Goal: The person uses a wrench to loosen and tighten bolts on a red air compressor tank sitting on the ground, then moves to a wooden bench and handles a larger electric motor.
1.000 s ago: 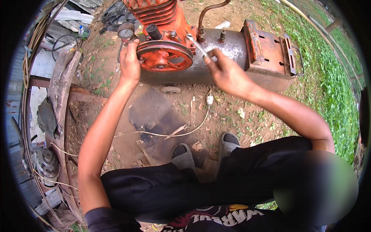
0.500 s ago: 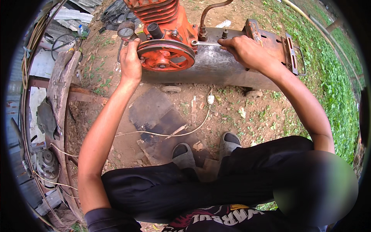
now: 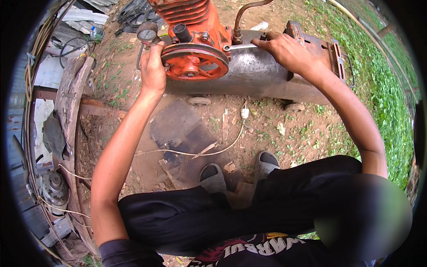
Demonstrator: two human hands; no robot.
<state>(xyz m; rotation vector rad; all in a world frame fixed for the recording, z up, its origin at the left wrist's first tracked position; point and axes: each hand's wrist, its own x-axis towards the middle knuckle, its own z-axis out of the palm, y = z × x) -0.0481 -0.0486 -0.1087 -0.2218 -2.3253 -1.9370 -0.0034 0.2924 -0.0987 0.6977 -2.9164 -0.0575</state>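
An orange air-compressor pump (image 3: 187,22) sits on a grey metal tank (image 3: 253,66), with its spoked pulley (image 3: 190,70) facing me. My left hand (image 3: 154,71) is closed on the left edge of the pulley, its fingertips partly hidden behind the rim. Just above that hand is a round pressure gauge (image 3: 147,32). Right of the pulley, a silver wrench (image 3: 243,46) has its ring end at a bolt on the pump's lower right side. My right hand (image 3: 284,50) grips the wrench's other end, with the thumb and fingers wrapped round it.
A copper-brown pipe (image 3: 239,20) rises from the tank. Rusty brackets (image 3: 334,58) stand at the tank's right. Below lie a dark flat sheet (image 3: 182,129) and a pale cord (image 3: 222,152). A weathered plank (image 3: 69,107) runs along the left; grass (image 3: 378,98) is on the right.
The wrench's handle end has swung slightly upward, away from me, with my right hand. My left hand stays at the pulley. The whole view has shifted a little.
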